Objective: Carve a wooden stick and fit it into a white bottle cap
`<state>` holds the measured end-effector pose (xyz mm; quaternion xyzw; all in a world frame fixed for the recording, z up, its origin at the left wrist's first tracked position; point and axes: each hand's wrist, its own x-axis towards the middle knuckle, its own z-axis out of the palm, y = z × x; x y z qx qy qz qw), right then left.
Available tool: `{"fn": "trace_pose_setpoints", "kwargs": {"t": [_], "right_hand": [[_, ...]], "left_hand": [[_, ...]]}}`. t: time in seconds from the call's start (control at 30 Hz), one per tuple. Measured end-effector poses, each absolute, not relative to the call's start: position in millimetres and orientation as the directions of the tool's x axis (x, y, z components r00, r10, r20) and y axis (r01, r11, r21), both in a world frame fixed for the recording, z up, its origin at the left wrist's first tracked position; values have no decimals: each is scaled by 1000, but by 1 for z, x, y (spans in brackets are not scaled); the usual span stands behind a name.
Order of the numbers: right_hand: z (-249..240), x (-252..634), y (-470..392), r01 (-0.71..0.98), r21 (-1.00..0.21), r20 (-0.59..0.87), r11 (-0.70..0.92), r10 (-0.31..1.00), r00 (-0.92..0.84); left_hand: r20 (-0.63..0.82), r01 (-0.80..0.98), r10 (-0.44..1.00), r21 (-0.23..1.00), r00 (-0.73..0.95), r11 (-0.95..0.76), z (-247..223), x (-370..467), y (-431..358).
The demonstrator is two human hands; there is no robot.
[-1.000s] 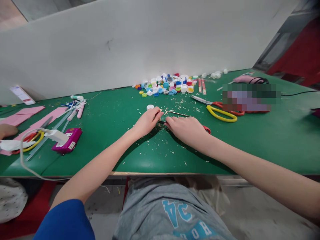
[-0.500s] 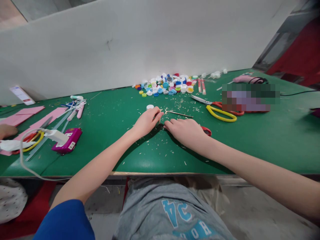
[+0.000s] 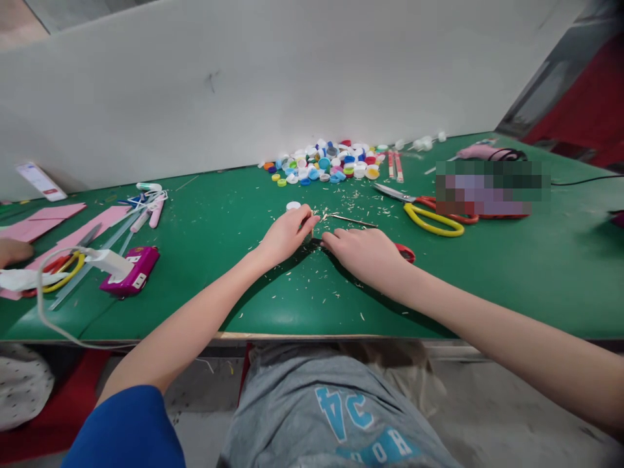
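Note:
My left hand (image 3: pixel 288 235) is closed in a pinch around a short pale wooden stick (image 3: pixel 312 234), low over the green table. Most of the stick is hidden by the fingers. To its right, my right hand (image 3: pixel 365 252) is wrapped over red-handled scissors. A red loop of these scissors (image 3: pixel 406 253) shows beyond the hand, and a dark blade end points at the stick. Pale shavings (image 3: pixel 319 283) lie scattered around both hands. Just behind them rests a thin metal rod (image 3: pixel 355 221), with a white bottle cap (image 3: pixel 293 205) near the left hand.
A pile of coloured bottle caps (image 3: pixel 325 162) sits against the white partition (image 3: pixel 273 78). Yellow-and-red scissors (image 3: pixel 431 220) lie at right. On the left are a purple power socket (image 3: pixel 131 273) with a white cable, pink sheets (image 3: pixel 46 220), a phone (image 3: pixel 41 182) and another person's hand (image 3: pixel 14 252).
Both hands keep nearly the same place and hold. Small shifts at the fingers show around the stick and blade; the whole view has moved slightly.

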<state>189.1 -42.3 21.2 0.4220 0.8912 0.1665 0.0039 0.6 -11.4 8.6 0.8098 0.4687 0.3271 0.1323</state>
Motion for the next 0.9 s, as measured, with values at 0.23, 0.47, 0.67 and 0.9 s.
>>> {"fn": "trace_pose_setpoints", "kwargs": {"t": [0.23,0.47,0.67,0.9], "right_hand": [[20,193,-39,740,327,174,588,732,-659],[21,192,-39,735,330,169,592,729,-663],[18,191,-36,714,335,156,615,711,-686],[21,192,-36,715,322,194,621,696,-691]], "left_hand": [[419,677,837,504,352,-537,7,0,-10],[406,674,842,512,355,-532,7,1,-9],[403,688,844,499,354,-527,9,2,-11],[384,710,863,502,328,-493,7,1,-10]]}}
